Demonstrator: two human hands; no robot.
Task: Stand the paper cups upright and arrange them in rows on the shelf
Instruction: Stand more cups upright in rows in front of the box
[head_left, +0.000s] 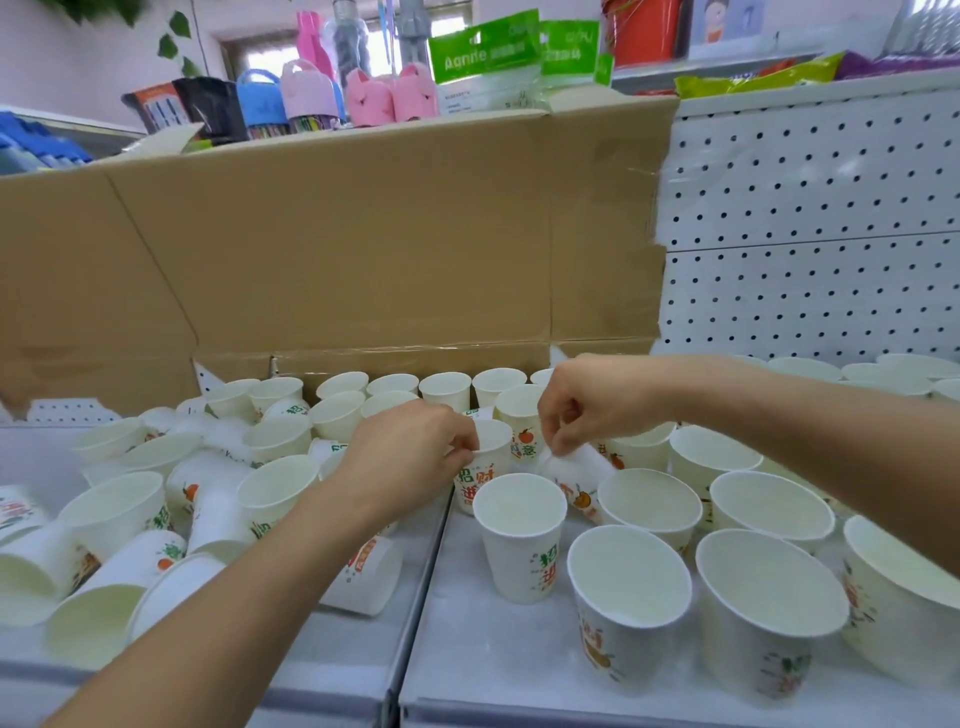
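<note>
Several white paper cups with orange and green print cover the white shelf (467, 639). On the right they stand upright in rows, one of them a front cup (519, 535). On the left many lie tipped in a heap (130, 561). My left hand (410, 457) pinches the rim of an upright cup (491, 457) in the middle of the shelf. Just to its right, my right hand (587, 405) pinches the base of a tilted cup (576, 478) lying among the upright ones.
A flattened brown cardboard sheet (337, 249) stands against the shelf back, with white pegboard (810, 223) to its right. Above it are pink and blue goods and green packets (488, 62). A seam (415, 623) divides the shelf into two panels.
</note>
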